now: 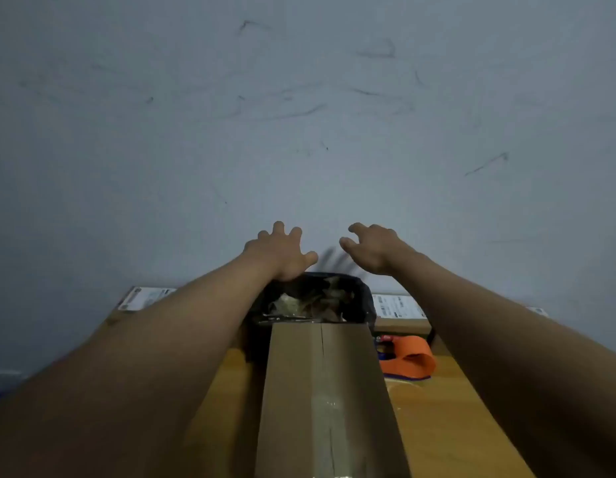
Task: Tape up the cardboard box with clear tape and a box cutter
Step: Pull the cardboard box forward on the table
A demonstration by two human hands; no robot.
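A tall brown cardboard box (pixel 329 398) stands in front of me at the bottom centre, its flaps closed along a middle seam with shiny clear tape over the seam lower down. Both my arms reach forward past it on either side. My left hand (pixel 280 251) hovers with fingers spread above the far rim of a black bin, holding nothing. My right hand (pixel 372 248) is also empty, fingers apart and slightly curled, just right of the left. An orange tape dispenser (pixel 408 357) lies on the wooden table to the right of the box. No box cutter is visible.
A black-lined bin (pixel 363 298) holding crumpled tape and scraps stands behind the box. The wooden table (pixel 448 422) runs under everything. Flat cartons with white labels (pixel 398 305) lie along the scuffed grey wall (pixel 299 115) at the back.
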